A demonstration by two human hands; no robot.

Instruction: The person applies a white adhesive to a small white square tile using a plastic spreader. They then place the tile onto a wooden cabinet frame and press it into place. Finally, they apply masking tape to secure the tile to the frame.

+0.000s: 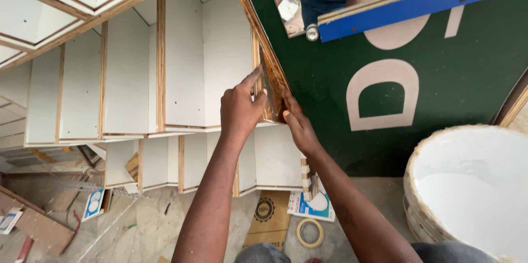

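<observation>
Head view: my two hands at the edge of a white laminated plywood panel (228, 65).
Left hand (239, 110): fingers pinched on a thin brown edge strip (268, 89), pressing it to the panel edge.
Right hand (297, 125): thumb and fingers closed low on the same strip.
Beside: dark green board (429, 103).
Lower right: white plastic bucket (467, 186).
Floor: ring of tape (309, 232).

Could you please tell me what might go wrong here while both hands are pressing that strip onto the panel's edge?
1. The left hand and right hand pinch the thin strip against the raw plywood edge; fingers could slip and catch splinters.
2. The strip may well sit crooked or lift.
3. The open bucket of white paint stands close to the right arm and might get bumped.
</observation>
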